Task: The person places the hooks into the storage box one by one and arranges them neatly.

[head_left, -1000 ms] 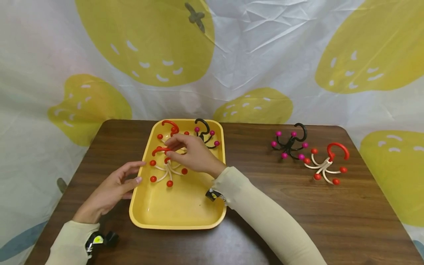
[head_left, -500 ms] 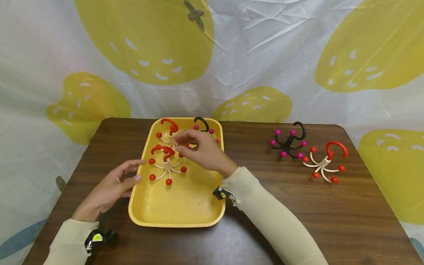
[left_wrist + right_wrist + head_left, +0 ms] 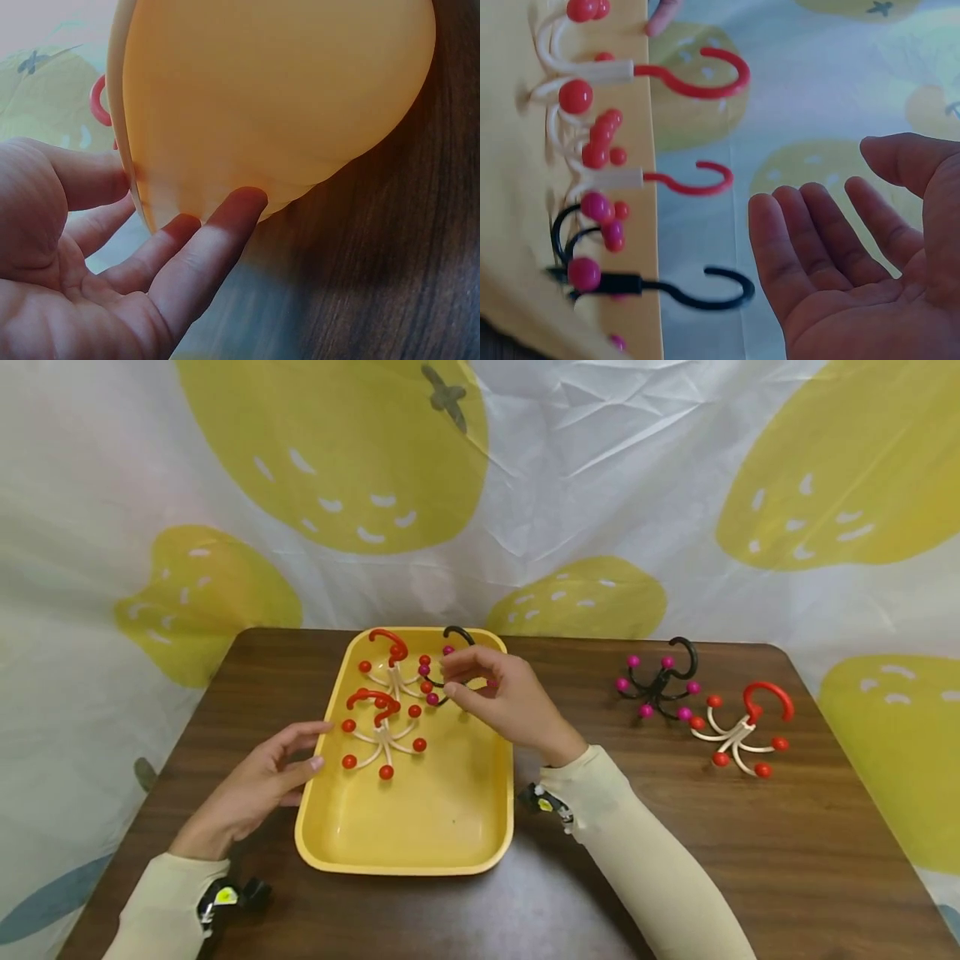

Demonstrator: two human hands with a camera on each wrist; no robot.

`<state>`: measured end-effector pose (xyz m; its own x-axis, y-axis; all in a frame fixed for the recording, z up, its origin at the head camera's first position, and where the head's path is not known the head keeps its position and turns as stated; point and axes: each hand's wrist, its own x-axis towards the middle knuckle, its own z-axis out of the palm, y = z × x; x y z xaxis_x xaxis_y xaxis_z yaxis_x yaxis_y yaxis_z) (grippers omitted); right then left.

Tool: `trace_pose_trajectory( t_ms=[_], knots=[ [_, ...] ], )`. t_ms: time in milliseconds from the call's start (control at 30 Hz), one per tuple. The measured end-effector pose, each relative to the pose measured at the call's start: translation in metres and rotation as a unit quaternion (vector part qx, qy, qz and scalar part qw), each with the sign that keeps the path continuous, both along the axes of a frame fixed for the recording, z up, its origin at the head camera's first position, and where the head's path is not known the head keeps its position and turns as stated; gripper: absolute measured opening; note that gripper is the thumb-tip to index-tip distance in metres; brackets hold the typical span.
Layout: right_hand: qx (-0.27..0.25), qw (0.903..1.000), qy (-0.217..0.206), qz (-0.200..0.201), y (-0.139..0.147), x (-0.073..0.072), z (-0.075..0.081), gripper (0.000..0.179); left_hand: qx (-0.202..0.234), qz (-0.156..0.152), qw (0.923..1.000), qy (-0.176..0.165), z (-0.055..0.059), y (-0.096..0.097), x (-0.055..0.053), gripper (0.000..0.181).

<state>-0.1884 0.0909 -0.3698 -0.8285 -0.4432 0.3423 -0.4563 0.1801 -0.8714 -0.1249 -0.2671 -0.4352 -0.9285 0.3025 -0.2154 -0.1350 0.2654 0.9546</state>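
My left hand (image 3: pixel 247 785) rests its fingers against the outer left wall of a yellow tray (image 3: pixel 405 868); in the left wrist view its fingertips touch that wall (image 3: pixel 277 97) beside the rim. Two red-and-white multi-arm hook hangers stand in the tray, a front one (image 3: pixel 383 735) and a rear one (image 3: pixel 394 675), with red balls on their arms. A black hook hanger (image 3: pixel 622 283) with magenta balls stands at the tray's back right. Over it hovers my right hand (image 3: pixel 513 706), partly hiding it in the head view. That hand holds nothing, its fingers loosely bent and apart from the hooks.
On the brown table (image 3: pixel 637 843), right of the tray, stand another black hook hanger (image 3: pixel 657 687) with magenta balls and another red-and-white one (image 3: pixel 738 735). Behind the table hangs a white curtain (image 3: pixel 570 477) with yellow fruit prints.
My right hand has left the red hook of the front red-and-white hanger and drawn away to the right, over the black one. The left hand and the hangers stay in place.
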Motion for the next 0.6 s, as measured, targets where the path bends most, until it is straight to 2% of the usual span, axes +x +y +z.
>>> trace_pose_trajectory(
  t_ms=[100,400,600],
  knots=[
    [-0.003,0.9999,-0.004,-0.015,0.015,0.004,-0.002,0.028,-0.004,-0.002,1.0,-0.003,-0.001,0.0,0.0,0.056],
    [-0.04,0.9957,-0.003,-0.084,0.067,0.001,-0.002,0.027,-0.011,-0.012,0.9999,-0.001,0.008,0.003,-0.013,0.056],
    [-0.037,0.9914,0.001,-0.125,0.1,0.007,0.0,0.031,-0.008,-0.015,0.9998,-0.004,0.007,0.005,-0.014,0.056]
  ],
)
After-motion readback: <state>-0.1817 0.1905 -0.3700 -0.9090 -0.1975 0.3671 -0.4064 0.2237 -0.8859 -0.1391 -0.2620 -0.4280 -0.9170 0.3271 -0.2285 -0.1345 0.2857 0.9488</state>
